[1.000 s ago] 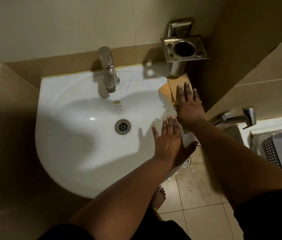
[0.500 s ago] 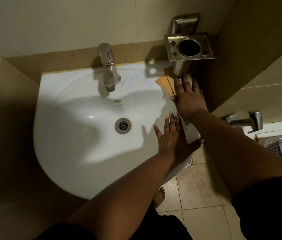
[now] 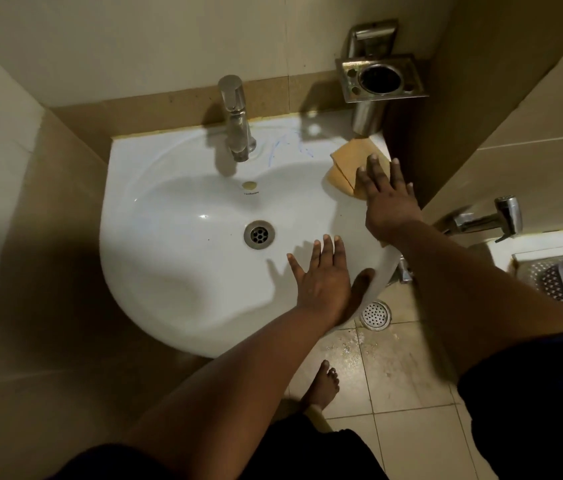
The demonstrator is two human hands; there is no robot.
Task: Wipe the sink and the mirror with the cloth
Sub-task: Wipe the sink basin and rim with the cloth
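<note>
Showing: one white sink (image 3: 169,289), one orange cloth (image 3: 349,161), one tap (image 3: 237,119), one basin drain (image 3: 259,234), one floor drain (image 3: 375,315), one steel tumbler holder (image 3: 380,79), one spray nozzle (image 3: 487,220), two hands, left hand (image 3: 325,282) and right hand (image 3: 389,199), and one bare foot (image 3: 321,386).

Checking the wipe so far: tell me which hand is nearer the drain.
Left. The left hand lies flat on the sink just right of the drain; the right hand presses the cloth on the far right rim.
</note>
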